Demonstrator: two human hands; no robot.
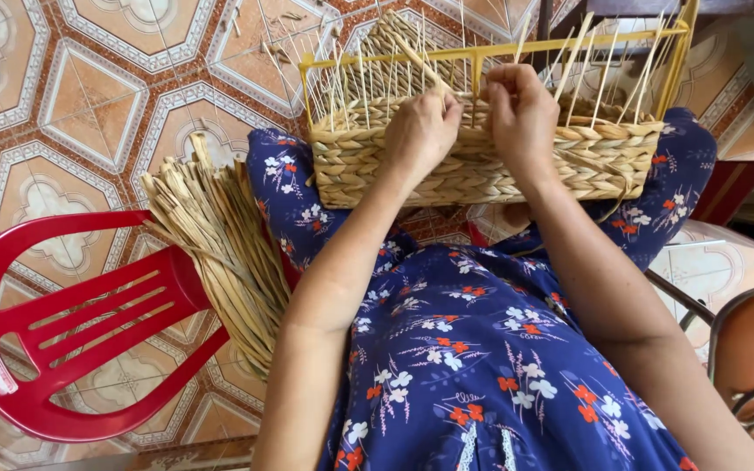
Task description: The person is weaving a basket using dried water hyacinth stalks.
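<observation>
Both hands pinch straw at the rim of a half-woven basket.

The left hand (421,126) and right hand (521,109) each close on a strand (421,63) atop the basket (473,161), which rests on the lap under a yellow frame (482,52). Pulling unevenly could snap the strand or loosen the braid; a straw bundle (220,244) lies on the red chair (63,323).
</observation>
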